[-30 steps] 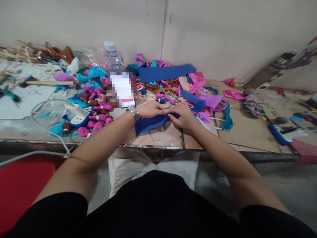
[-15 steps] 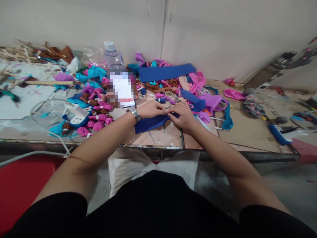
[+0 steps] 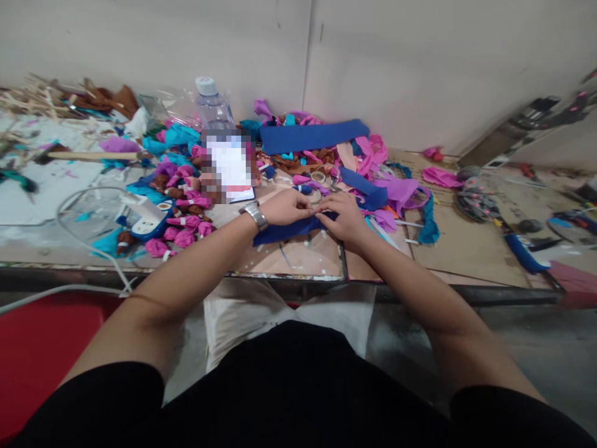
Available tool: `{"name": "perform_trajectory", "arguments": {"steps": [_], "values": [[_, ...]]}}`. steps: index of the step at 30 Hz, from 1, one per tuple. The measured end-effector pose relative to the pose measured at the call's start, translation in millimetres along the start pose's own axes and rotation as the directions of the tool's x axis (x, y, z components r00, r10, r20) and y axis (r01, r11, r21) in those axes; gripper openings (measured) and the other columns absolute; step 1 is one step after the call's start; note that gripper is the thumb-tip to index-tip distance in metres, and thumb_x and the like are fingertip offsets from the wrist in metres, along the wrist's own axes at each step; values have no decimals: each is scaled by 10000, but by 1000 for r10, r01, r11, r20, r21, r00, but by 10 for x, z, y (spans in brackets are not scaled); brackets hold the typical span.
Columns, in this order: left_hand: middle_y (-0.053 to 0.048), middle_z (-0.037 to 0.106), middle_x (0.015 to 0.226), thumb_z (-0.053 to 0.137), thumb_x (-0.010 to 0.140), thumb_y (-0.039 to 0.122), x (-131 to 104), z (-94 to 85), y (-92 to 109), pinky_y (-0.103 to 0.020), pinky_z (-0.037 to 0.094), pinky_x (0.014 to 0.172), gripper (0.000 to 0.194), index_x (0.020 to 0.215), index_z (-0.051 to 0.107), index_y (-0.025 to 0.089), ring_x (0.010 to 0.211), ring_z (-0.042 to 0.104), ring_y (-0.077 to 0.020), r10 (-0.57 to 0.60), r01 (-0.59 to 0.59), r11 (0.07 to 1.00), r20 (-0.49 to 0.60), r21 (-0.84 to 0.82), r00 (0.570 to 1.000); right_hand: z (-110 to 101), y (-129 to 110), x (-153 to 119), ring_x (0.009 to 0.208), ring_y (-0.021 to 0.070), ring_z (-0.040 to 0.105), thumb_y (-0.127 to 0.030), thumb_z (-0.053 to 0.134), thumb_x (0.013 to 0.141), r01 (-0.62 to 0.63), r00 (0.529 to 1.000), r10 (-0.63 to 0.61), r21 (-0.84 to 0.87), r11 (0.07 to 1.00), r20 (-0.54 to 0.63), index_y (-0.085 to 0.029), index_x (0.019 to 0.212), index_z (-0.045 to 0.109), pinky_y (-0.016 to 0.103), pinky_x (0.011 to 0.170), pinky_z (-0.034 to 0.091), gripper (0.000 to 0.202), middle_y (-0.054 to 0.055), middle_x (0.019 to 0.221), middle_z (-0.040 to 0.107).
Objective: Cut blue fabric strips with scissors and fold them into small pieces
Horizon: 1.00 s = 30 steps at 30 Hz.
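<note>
A dark blue fabric strip (image 3: pixel 286 233) lies between my hands over the front part of the table. My left hand (image 3: pixel 288 207), with a metal watch at its wrist, pinches the strip's upper edge. Close beside it, my right hand (image 3: pixel 342 214) grips the same strip with thumb and fingers, and the fingertips of both hands nearly meet. Part of the strip is hidden under my fingers. Just behind my hands are a tape roll (image 3: pixel 313 196) and another blue strip (image 3: pixel 366 188).
Bundled pink pieces (image 3: pixel 184 236), a blurred phone (image 3: pixel 229 165) and a water bottle (image 3: pixel 213 106) stand to the left and behind. A long blue strip (image 3: pixel 314 135) tops a heap of scraps at the wall. Cardboard (image 3: pixel 476 249) covers the right side; a red stool (image 3: pixel 51 348) is at lower left.
The blue strip's near edge has risen slightly, so less of it hangs toward me. My left hand has shifted a little; the right stays almost in place.
</note>
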State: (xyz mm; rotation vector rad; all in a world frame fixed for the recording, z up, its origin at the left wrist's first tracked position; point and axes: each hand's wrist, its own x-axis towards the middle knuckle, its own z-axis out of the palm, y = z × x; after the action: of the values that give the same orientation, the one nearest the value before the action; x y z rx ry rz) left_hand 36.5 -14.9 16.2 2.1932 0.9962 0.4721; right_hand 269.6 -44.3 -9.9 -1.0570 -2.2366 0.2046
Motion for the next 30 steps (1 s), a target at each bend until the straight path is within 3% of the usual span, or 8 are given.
{"name": "perform_trajectory", "arguments": {"steps": [5,12,19,30], "values": [[-43,769,809,570,959,448,-29,25,73,-294,361,649,376,911,826,177,667,582,-148,67,-56,984,-59,167,996,-18,-9,0,1126,322,647,-329,696,954,-26,1000,26,-36,999,-2,-233,940,788,526,1028,363,134,86,1107,797],[-88,776,827,531,997,407,-40,67,132,-317,360,669,372,902,805,175,700,625,-189,159,-94,912,-134,399,978,-9,-12,6,1140,323,601,-326,698,959,-70,997,70,-14,997,-22,-233,948,784,536,1048,369,127,80,1085,800],[-91,791,914,514,1022,425,-14,108,85,-332,395,717,365,1050,809,213,773,662,-215,194,-93,883,-178,460,965,-30,-21,16,1148,341,569,-356,698,966,-77,993,76,-1,997,-94,-246,907,772,578,1049,359,145,81,1049,796],[-95,789,946,492,1042,420,0,131,79,-341,405,743,369,1026,795,209,828,677,-230,217,-115,857,-150,502,964,-28,-15,13,1100,315,577,-312,695,945,-53,995,53,-4,999,-88,-220,886,736,531,1017,378,116,76,1015,789]]}}
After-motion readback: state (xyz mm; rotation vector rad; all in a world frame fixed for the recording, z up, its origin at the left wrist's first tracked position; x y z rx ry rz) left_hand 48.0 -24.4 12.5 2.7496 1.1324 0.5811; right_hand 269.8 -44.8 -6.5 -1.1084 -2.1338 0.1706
